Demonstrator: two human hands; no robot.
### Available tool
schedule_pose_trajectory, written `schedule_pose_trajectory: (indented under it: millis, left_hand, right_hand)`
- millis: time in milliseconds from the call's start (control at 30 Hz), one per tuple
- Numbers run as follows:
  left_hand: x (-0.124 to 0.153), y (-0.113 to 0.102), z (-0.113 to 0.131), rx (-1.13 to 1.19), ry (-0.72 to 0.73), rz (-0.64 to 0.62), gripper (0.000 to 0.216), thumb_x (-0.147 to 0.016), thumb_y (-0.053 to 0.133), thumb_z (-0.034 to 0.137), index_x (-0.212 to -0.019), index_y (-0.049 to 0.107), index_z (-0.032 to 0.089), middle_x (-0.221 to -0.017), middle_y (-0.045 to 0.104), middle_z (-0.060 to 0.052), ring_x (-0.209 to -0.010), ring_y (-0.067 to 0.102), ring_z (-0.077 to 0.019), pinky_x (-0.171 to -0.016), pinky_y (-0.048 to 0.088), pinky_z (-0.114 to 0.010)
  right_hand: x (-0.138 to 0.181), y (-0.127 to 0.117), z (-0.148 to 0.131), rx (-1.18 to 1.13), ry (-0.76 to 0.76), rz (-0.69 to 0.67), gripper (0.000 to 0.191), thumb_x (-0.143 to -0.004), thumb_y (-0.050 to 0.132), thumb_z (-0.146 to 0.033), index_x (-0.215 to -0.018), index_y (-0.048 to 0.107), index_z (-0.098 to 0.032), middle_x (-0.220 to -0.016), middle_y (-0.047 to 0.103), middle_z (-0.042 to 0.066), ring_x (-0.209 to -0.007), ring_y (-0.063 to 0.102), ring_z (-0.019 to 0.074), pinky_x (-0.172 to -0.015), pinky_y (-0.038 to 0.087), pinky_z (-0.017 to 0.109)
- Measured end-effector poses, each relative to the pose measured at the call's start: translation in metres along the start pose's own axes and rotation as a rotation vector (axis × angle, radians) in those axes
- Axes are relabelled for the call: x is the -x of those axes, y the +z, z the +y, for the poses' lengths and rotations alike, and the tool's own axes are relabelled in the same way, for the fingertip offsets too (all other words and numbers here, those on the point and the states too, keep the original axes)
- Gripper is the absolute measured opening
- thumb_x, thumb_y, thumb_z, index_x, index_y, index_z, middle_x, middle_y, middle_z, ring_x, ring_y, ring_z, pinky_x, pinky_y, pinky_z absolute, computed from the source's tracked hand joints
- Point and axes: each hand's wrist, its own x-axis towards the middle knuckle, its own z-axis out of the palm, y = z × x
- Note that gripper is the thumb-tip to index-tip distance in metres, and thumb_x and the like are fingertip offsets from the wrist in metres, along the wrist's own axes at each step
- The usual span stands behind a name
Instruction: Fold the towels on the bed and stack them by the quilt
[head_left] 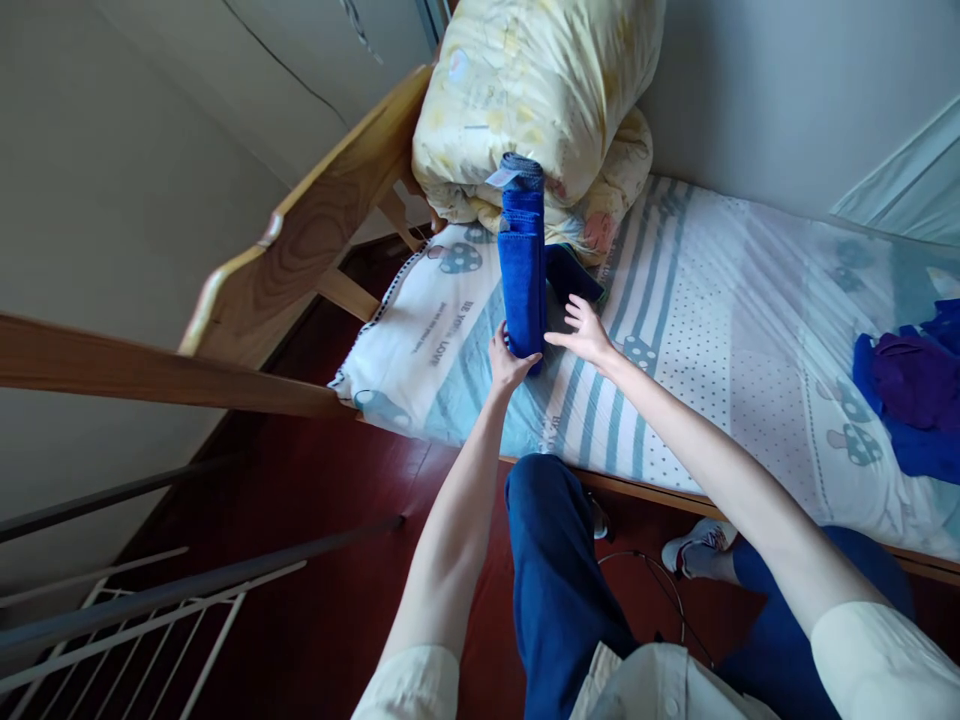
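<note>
A long folded pair of blue trousers (523, 270), with a greyish waistband and a white tag at its far end, lies on the bed against the quilt. My left hand (510, 362) grips its near end, thumb across the front and fingers along the left side. Just to the right of the bundle, my right hand (586, 335) is open with fingers spread, its thumb close to the fabric. Whether that thumb touches is hard to tell. Behind my right hand lies a dark blue piece of cloth (576, 274), partly hidden by the bundle.
A rolled yellow quilt (540, 90) fills the head of the bed. Blue and purple clothes (911, 385) lie at the right on the patterned sheet (750, 300). A wooden headboard (300, 220) and rail stand at the left, with a white metal rack (142, 640) below.
</note>
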Motion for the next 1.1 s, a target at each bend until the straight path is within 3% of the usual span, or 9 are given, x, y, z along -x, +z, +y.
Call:
schedule_pose_trajectory:
  millis: [167,267,467,567,633,700,833,967,1100]
  left_hand:
    - [0.042,-0.014,0.010,-0.106,0.075,0.090,0.097,-0.067,0.086,0.030,-0.150,0.039,0.013,-0.148,0.046,-0.022,-0.141,0.043,-0.0410,-0.122,0.031,-0.055]
    - [0.096,-0.003,0.012,-0.201,0.204,-0.015,0.081,-0.083,0.069,0.033,-0.155,0.037,0.014,-0.153,0.045,-0.020,-0.145,0.039,-0.0404,-0.124,0.030,-0.057]
    - [0.243,0.093,0.037,-0.451,0.477,-0.741,0.059,-0.089,0.058,0.030,-0.148,0.054,0.022,-0.155,0.051,-0.016,-0.148,0.043,-0.0341,-0.123,0.038,-0.050]
    - [0.311,0.146,0.062,-0.610,0.532,-0.898,0.060,-0.089,0.057,0.025,-0.149,0.056,0.022,-0.161,0.043,-0.020,-0.152,0.037,-0.0401,-0.120,0.037,-0.061]
    - [0.339,0.170,0.072,-0.725,0.544,-0.904,0.062,-0.088,0.058,0.021,-0.150,0.056,0.025,-0.163,0.041,-0.021,-0.153,0.031,-0.0469,-0.115,0.031,-0.075]
    - [0.351,0.183,0.076,-0.821,0.543,-0.859,0.065,-0.086,0.057,0.019,-0.151,0.055,0.027,-0.162,0.040,-0.023,-0.153,0.028,-0.0514,-0.110,0.027,-0.083]
    - [0.348,0.191,0.072,-0.918,0.564,-0.852,0.061,-0.087,0.056,0.021,-0.147,0.060,0.032,-0.160,0.044,-0.022,-0.150,0.033,-0.0507,-0.105,0.034,-0.082]
    - [0.344,0.195,0.067,-0.983,0.561,-0.858,0.063,-0.086,0.054,0.015,-0.147,0.060,0.029,-0.161,0.044,-0.022,-0.150,0.034,-0.0504,-0.105,0.037,-0.082]
    - [0.344,0.199,0.059,-1.022,0.600,-0.841,0.065,-0.086,0.052,0.014,-0.148,0.059,0.029,-0.158,0.047,-0.022,-0.149,0.035,-0.0518,-0.102,0.039,-0.082]
  right_hand:
    - [0.090,-0.093,0.028,-0.094,0.174,0.155,0.094,-0.059,0.090,-0.026,-0.145,0.051,-0.026,-0.152,0.056,0.017,-0.133,0.061,0.0299,-0.107,0.054,0.050]
    - [0.150,-0.171,0.050,-0.102,0.299,0.353,0.077,-0.064,0.086,-0.025,-0.136,0.058,-0.026,-0.145,0.062,0.016,-0.124,0.067,0.0275,-0.104,0.056,0.047]
    - [0.282,-0.319,0.086,-0.033,0.440,0.818,0.056,-0.073,0.070,-0.024,-0.128,0.060,-0.023,-0.133,0.069,0.013,-0.119,0.069,0.0222,-0.098,0.057,0.036]
    - [0.338,-0.374,0.098,-0.009,0.498,0.959,0.056,-0.074,0.066,-0.025,-0.130,0.058,-0.023,-0.133,0.068,0.012,-0.118,0.068,0.0206,-0.092,0.059,0.031]
    - [0.366,-0.405,0.104,0.026,0.528,1.018,0.056,-0.073,0.066,-0.024,-0.129,0.059,-0.023,-0.132,0.068,0.012,-0.116,0.069,0.0208,-0.088,0.059,0.029]
    - [0.385,-0.432,0.110,0.063,0.540,1.065,0.056,-0.073,0.065,-0.023,-0.129,0.060,-0.023,-0.132,0.068,0.012,-0.115,0.069,0.0214,-0.085,0.060,0.029]
    - [0.395,-0.474,0.124,0.076,0.519,1.091,0.056,-0.074,0.060,-0.021,-0.131,0.060,-0.021,-0.139,0.064,0.013,-0.118,0.066,0.0212,-0.092,0.057,0.029]
    - [0.385,-0.501,0.144,0.286,0.565,1.016,0.056,-0.075,0.058,-0.016,-0.130,0.064,-0.018,-0.142,0.062,0.012,-0.129,0.059,0.0225,-0.109,0.049,0.032]
    - [0.377,-0.518,0.164,0.578,0.676,0.904,0.049,-0.076,0.059,-0.009,-0.122,0.072,-0.017,-0.159,0.045,0.015,-0.146,0.042,0.0303,-0.121,0.037,0.041]
